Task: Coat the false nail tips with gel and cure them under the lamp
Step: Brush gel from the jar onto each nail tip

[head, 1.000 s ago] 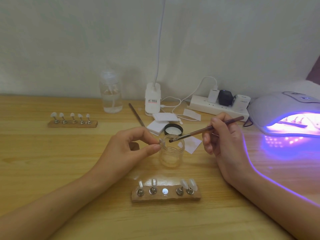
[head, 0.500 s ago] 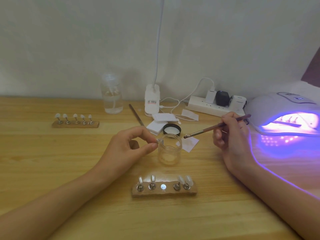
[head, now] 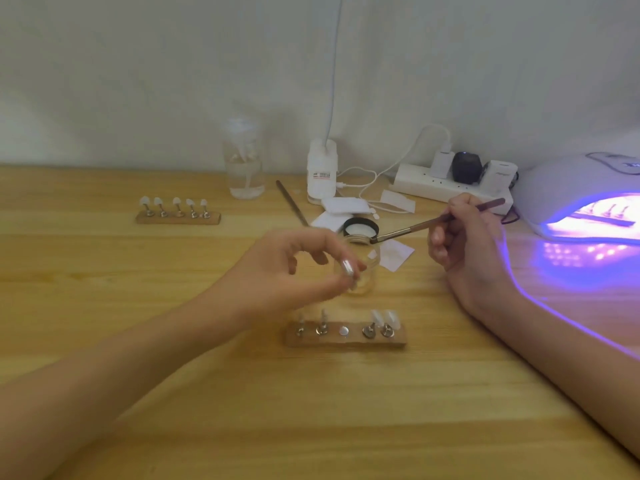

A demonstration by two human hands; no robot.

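Two bare hands at work over the desk (head: pixel 104 289), forearms reaching in from the near edge.
The left hand (head: pixel 294 268), near centre, pinches a nail tip (head: pixel 347 269) between thumb and forefinger, its other fingers loosely curled. The right hand (head: pixel 464 244), farther right, grips a brush (head: pixel 433 221) pen-style.

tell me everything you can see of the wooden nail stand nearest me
The nearest wooden stand is a low, light-brown strip lying flat on the table, on the person's side of the glass jar. Four metal pegs on it hold pale nail tips; the middle spot shows only a bare round metal disc. Nothing else touches it.
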